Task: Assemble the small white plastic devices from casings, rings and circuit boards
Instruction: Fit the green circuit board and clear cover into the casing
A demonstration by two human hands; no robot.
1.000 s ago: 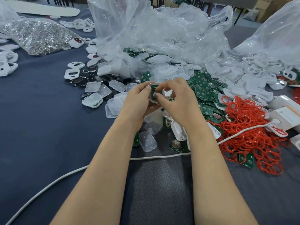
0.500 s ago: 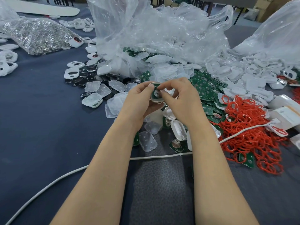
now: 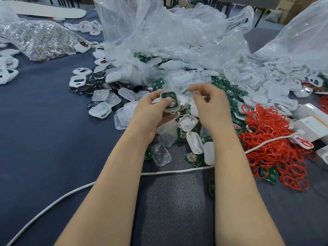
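Step in hand, as judged: seating 1 circuit board (image 3: 168, 98) in 1 white casing (image 3: 170, 108). The left hand (image 3: 150, 114) grips the casing by its edges, raised above the heap at table centre, thumb pressing on the board face; the board appears to sit inside the rim, though full seating cannot be confirmed. The right hand (image 3: 210, 107) hovers just beside it, blurred, fingers loosely curled and apart, with nothing seen in them. Recommendation: keep the casing level, press the board evenly at its corners rather than on the metal contact, check that the rim is flush all round, then take 1 ring from the red rings (image 3: 273, 139) to the right. Surface: a dark blue cloth table (image 3: 44, 139) carrying loose clear covers (image 3: 104, 105), spare green boards (image 3: 229, 96), crumpled plastic bags (image 3: 168, 38), a bag of metal parts (image 3: 39, 38) and a white cable (image 3: 74, 192) running across the near edge, a possible snag. Room: cardboard boxes (image 3: 287, 8) stand behind.
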